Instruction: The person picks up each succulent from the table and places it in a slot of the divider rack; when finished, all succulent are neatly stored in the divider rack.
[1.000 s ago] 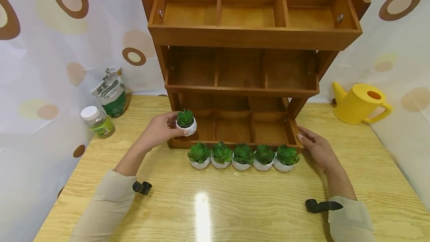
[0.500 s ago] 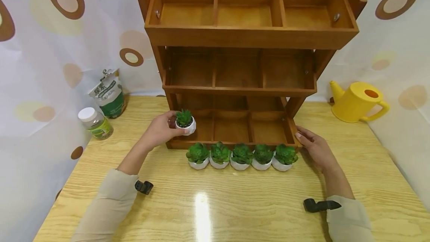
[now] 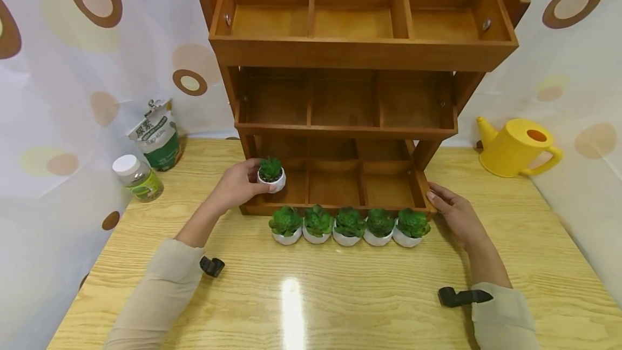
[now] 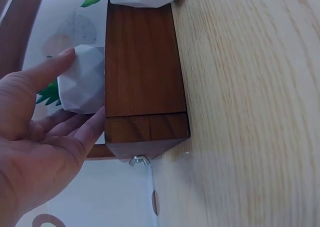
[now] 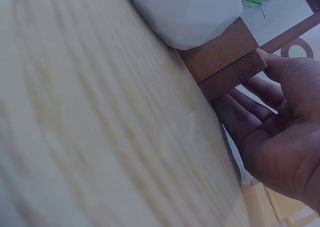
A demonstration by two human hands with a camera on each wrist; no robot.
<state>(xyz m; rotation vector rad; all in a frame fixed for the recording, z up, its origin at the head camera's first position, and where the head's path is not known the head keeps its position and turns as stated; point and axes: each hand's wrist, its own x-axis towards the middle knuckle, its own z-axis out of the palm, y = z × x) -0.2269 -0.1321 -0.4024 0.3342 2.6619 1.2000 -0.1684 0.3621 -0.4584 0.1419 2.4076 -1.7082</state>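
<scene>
My left hand (image 3: 239,183) holds a small potted succulent (image 3: 270,170) with spiky leaves, thumb and fingers around its white faceted pot (image 4: 84,79). The pot is over the left compartment of the bottom tier of a brown wooden plant stand (image 3: 364,57); in the left wrist view it overlaps the inner side of the front board (image 4: 142,62). My right hand (image 3: 457,215) grips the right front corner of that bottom tier, thumb at the top edge of the end board (image 5: 235,79) and fingers on its outer side. Several rosette succulents (image 3: 349,227) in white pots line up before the stand.
A yellow watering can (image 3: 517,147) stands right of the stand. At the back left are a white-capped jar (image 3: 138,178) and a green-and-white pouch (image 3: 159,139). The wooden table (image 3: 369,296) meets a patterned cloth (image 3: 53,107) behind and at the sides.
My left hand has moved the small succulent slightly right and back over the left compartment. The right hand stays on the stand's corner. The head view has shifted a little.
</scene>
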